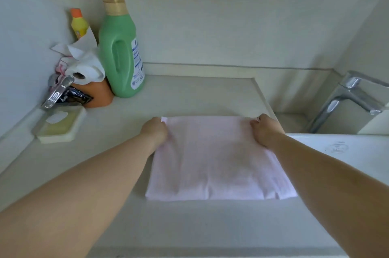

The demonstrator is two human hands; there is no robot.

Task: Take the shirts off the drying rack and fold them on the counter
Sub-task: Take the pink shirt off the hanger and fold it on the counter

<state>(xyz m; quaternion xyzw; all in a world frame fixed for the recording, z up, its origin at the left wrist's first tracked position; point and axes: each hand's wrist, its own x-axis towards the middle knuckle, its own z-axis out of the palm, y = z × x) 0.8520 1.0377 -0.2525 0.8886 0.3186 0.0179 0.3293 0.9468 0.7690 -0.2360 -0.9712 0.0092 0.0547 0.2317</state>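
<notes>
A pale pink shirt [219,159] lies folded into a flat rectangle at the middle of the tabletop [189,224], its near edge toward six o'clock and its far edge toward twelve. The left hand [154,129] pinches the far corner at about eleven o'clock of the cloth, fingers curled onto the fabric; the right hand [265,129] grips the far corner at about one o'clock in the same way. Both forearms reach in from the near side, flanking the shirt.

The cloth looks thin, light and soft. It would likely sag and lose its shape if lifted by one point, so the two far corners, held together and kept taut, seem the right places to hold for another fold toward six o'clock. The surface looks smooth, so the shirt may slide rather than stay put when pulled.

At ten o'clock stands a green detergent bottle [121,47], with a small yellow bottle [79,23] behind it, crumpled white paper [84,62], an orange object [101,94] and a chrome tap [56,92]. A soap dish [60,126] sits at nine o'clock, well apart from the shirt. At two to three o'clock is a sink [341,148] with a chrome faucet [349,98]; the shirt's right edge lies just beside the sink rim, so cloth dragged that way could slip in. No drying rack is in view.
</notes>
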